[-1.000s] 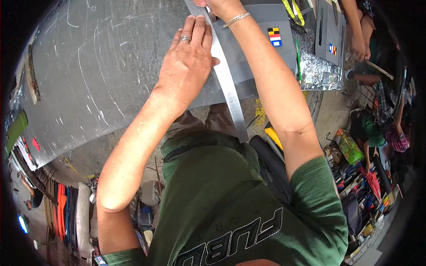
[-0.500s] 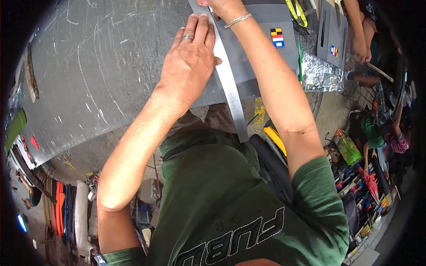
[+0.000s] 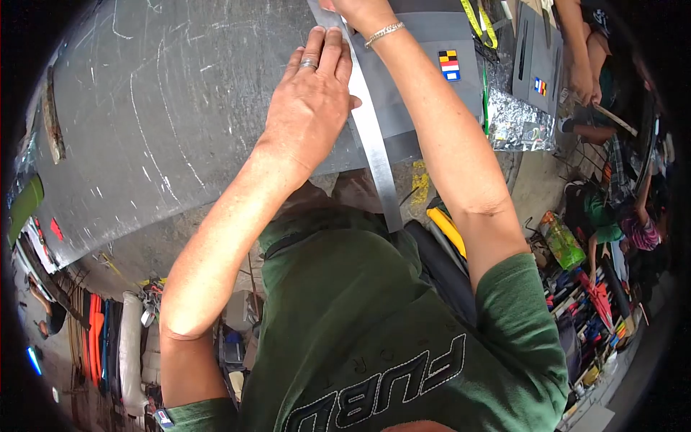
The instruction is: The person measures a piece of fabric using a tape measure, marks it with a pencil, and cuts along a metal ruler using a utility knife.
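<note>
A long metal ruler lies across the grey sheet on the table, and its near end sticks out past the edge toward my body. My left hand rests flat beside the ruler, fingers stretched forward and fingertips against its left edge, with the thumb over the metal. At the top of the view my right hand is curled close to the ruler's far part. The frame cuts off most of its fingers, so what they hold is hidden. A grey piece with a coloured flag patch lies right of the ruler.
A yellow tape measure and a second grey piece with a patch lie on the right, near another person's hand. A wooden strip sits at the far left. Rolled materials stand below the table.
The view has shifted slightly. Both hands stay in nearly the same places along the ruler, with no clear change in grip.
</note>
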Action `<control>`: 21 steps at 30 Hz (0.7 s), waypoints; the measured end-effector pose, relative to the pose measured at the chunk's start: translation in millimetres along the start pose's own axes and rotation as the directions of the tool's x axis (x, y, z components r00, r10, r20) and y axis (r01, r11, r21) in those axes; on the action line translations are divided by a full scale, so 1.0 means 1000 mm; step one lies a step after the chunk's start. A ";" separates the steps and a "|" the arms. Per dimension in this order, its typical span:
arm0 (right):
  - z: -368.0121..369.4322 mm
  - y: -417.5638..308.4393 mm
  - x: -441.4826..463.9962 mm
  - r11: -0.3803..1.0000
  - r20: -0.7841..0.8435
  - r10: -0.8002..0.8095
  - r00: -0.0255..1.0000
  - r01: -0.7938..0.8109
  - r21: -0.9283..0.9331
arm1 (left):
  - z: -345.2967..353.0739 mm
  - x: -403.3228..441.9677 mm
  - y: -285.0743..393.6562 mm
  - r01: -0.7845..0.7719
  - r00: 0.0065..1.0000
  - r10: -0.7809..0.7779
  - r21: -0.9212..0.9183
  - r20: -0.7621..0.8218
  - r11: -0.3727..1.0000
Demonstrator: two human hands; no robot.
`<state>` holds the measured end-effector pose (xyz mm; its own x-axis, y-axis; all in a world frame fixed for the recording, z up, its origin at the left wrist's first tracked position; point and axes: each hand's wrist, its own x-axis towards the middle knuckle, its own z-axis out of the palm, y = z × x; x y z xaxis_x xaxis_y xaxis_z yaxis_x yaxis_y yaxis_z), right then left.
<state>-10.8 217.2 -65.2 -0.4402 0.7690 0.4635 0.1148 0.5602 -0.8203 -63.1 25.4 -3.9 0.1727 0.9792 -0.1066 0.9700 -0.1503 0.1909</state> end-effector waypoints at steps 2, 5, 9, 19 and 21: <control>-0.014 -0.010 0.004 0.728 0.286 0.482 0.828 -0.560 0.396 | 0.000 0.000 -0.001 -0.003 1.000 0.003 -0.006 0.002 1.000; 0.006 -0.019 0.001 0.918 -0.073 0.310 0.948 -0.279 0.283 | 0.000 -0.001 0.000 -0.016 1.000 0.016 0.015 -0.014 1.000; -0.013 -0.036 0.003 0.843 -0.042 0.426 0.904 -0.380 0.381 | 0.007 -0.002 -0.002 -0.026 0.998 0.030 0.065 -0.050 0.998; -0.157 -0.112 -0.089 0.742 -0.048 0.670 0.741 -0.670 0.018 | -0.001 -0.003 -0.072 0.196 0.980 -0.199 0.165 0.005 0.967; -0.162 -0.115 -0.130 0.730 -0.123 0.626 0.770 -0.634 -0.255 | -0.010 -0.006 -0.110 0.232 0.968 -0.241 0.120 0.071 0.965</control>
<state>177.2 103.3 22.9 -0.1575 0.9808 -0.1149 0.5898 0.0002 -0.8075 -173.0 37.2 -15.0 -0.0547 0.9742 -0.2189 0.9969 0.0656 0.0425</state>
